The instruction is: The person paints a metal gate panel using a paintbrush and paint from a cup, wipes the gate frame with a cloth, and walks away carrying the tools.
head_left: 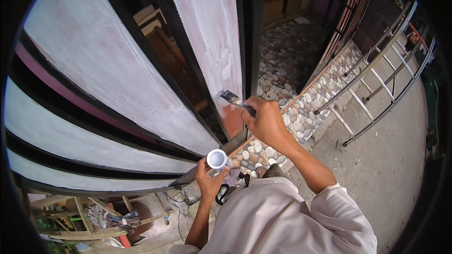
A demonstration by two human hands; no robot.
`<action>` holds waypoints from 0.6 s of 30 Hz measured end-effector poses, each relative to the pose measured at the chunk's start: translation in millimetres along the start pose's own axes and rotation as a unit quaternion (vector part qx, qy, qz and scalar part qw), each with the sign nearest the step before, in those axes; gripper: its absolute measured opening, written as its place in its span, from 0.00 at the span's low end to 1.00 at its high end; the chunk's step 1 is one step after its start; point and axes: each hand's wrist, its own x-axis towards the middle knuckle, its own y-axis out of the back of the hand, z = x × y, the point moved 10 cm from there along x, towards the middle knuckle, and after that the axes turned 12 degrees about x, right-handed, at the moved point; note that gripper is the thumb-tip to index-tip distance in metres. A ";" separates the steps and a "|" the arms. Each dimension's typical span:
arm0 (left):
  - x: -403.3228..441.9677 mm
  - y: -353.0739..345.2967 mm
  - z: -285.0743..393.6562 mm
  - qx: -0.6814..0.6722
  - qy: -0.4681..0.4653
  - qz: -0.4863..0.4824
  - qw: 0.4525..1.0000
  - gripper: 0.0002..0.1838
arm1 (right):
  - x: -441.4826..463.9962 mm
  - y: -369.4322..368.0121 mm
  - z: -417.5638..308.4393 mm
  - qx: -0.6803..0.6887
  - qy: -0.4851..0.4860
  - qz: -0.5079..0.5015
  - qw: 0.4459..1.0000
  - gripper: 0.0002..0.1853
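Note:
My right hand (267, 121) is closed round the handle of a paintbrush (230, 98). The bristles touch the lower part of a narrow panel (207, 28) coated in streaky white paint. Just below the brush, a reddish-orange patch (232, 121) of that panel shows bare of white. Held lower and to the left, a small open can of white paint (217, 159) sits in my left hand (208, 178), with the fingers and thumb around its sides. The can is close to the foot of the panels.
Wider white panels (103, 56) with black frames stand on the left. A metal ladder (376, 75) is at the right, over concrete (339, 174). Pebble-set flooring (256, 153) runs by the doorway. Wooden pieces (84, 214) and a cable (178, 216) lie at lower left.

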 end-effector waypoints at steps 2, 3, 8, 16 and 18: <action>-0.6 0.5 -0.7 0.002 0.002 0.000 1.000 0.29 | 3.9 6.0 -12.3 -0.002 0.019 0.012 1.000 0.08; -0.1 -0.4 -1.9 0.004 0.006 -0.001 1.000 0.29 | 6.5 10.3 -19.1 -0.004 0.035 0.023 0.999 0.08; 2.4 0.9 -1.6 0.004 0.000 -0.001 1.000 0.29 | 21.0 28.2 -56.2 -0.003 0.070 0.046 0.996 0.08; 6.2 3.9 -2.5 0.000 -0.025 0.009 1.000 0.33 | 37.4 41.0 -101.4 0.001 0.082 0.035 0.996 0.09; 6.7 3.3 -2.9 -0.011 -0.027 0.007 1.000 0.33 | 41.2 45.6 -107.3 0.023 0.070 0.039 0.997 0.08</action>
